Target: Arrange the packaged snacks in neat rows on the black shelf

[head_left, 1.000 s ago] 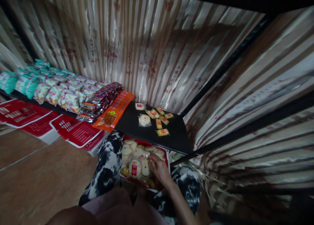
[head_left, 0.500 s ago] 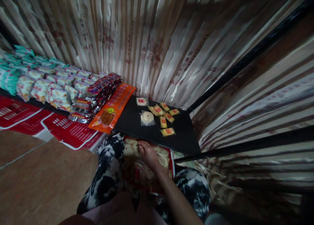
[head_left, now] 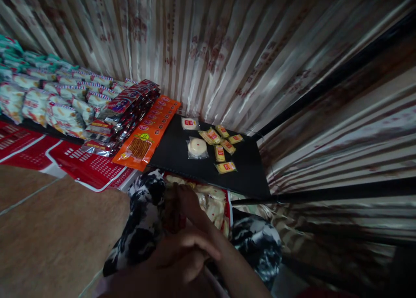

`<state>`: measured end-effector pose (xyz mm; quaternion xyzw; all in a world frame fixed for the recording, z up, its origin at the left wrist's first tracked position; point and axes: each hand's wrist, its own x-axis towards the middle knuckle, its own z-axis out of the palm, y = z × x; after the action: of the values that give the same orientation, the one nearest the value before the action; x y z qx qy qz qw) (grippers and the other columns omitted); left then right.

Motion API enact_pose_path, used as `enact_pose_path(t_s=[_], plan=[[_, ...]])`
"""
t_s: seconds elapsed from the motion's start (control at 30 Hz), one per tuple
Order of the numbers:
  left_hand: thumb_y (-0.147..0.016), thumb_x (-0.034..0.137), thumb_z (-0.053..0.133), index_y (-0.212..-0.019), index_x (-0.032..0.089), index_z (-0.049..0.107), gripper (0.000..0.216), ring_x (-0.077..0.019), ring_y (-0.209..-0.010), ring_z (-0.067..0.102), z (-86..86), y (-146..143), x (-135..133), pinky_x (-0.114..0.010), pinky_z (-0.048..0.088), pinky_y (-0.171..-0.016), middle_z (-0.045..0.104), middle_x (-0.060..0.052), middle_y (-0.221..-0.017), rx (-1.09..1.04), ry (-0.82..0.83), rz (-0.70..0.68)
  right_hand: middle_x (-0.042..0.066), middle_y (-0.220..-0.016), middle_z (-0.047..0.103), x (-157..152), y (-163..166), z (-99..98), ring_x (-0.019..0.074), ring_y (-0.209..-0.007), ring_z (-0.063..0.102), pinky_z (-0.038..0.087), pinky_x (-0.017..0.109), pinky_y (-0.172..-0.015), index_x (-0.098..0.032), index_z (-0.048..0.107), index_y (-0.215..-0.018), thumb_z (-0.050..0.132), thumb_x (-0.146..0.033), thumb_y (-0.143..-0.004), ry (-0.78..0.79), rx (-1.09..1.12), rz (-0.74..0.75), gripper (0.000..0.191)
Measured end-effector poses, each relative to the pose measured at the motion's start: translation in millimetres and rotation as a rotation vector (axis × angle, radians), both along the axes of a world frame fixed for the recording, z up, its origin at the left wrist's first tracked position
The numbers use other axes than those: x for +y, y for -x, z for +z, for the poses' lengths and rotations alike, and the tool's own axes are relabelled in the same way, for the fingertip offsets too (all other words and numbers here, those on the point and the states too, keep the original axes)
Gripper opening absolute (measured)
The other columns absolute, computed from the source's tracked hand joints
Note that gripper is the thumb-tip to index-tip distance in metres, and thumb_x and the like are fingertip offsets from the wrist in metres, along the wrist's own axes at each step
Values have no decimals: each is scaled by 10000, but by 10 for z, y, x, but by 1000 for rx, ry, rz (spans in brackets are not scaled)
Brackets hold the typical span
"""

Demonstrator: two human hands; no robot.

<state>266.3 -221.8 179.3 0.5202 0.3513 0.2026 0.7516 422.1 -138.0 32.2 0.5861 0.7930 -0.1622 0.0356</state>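
Observation:
Between my knees sits a red-edged bag or basket [head_left: 229,209] full of pale snacks in clear wrappers [head_left: 216,205]. My right hand [head_left: 188,200] reaches down into its left part; the fingers are in shadow, so any hold is hidden. Closer to me, my left hand [head_left: 191,254] lies across my right forearm, its fingers stretched out and apart, with nothing seen in them. Beyond the bag, a black board [head_left: 185,161] bears several small yellow packets [head_left: 225,167], a round white wrapped cake [head_left: 197,147] and a white packet with a red label [head_left: 190,124].
An orange snack bag [head_left: 144,135] lies at the board's left. Past it are stacked dark red packets [head_left: 120,111], several white snack bags [head_left: 61,111] and green packs [head_left: 13,53]. Red baskets [head_left: 87,163] stand below on the left. A pleated curtain [head_left: 201,51] and black bars [head_left: 325,85] close off the back and right.
My left hand has come into view over my right forearm. My right hand has shifted slightly left and deeper among the wrapped snacks. The view has moved a little.

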Motion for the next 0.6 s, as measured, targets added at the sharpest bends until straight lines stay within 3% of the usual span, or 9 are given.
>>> enact_pose_path(t_s=[0.13, 0.27, 0.43, 0.6], plan=[[-723, 428, 521, -824, 184, 647, 293, -176, -812, 572, -301, -90, 10, -283, 438, -742, 646, -32, -838, 27, 219, -28, 118, -981, 621, 7, 16, 1, 229, -926, 541, 421, 302, -774, -158, 599, -1065, 448, -141, -805, 31, -56, 28, 301], [-695, 405, 542, -804, 173, 627, 270, -145, -748, 548, -543, -35, -100, -268, 423, -720, 619, -18, -776, -4, 272, 101, 98, -922, 635, -31, 21, 50, 220, -895, 554, 428, 283, -728, -172, 611, -1027, 458, -178, -826, 1, -70, 44, 253], [-688, 385, 541, -771, 170, 611, 240, -129, -696, 540, -543, 20, -54, -260, 435, -679, 591, -5, -739, -39, 254, 231, 69, -1074, 629, -158, -81, 250, 205, -1013, 520, 417, 300, -846, -228, 624, -1023, 420, -197, -863, -126, 4, -8, 261], [-699, 352, 512, -829, 177, 599, 235, -183, -804, 584, -557, 1, 70, -314, 466, -754, 634, -34, -820, 121, 68, 373, 52, -1079, 650, -269, -348, 612, 180, -1006, 566, 415, 295, -889, -233, 628, -1069, 350, -235, -892, -139, 258, -171, 330]])
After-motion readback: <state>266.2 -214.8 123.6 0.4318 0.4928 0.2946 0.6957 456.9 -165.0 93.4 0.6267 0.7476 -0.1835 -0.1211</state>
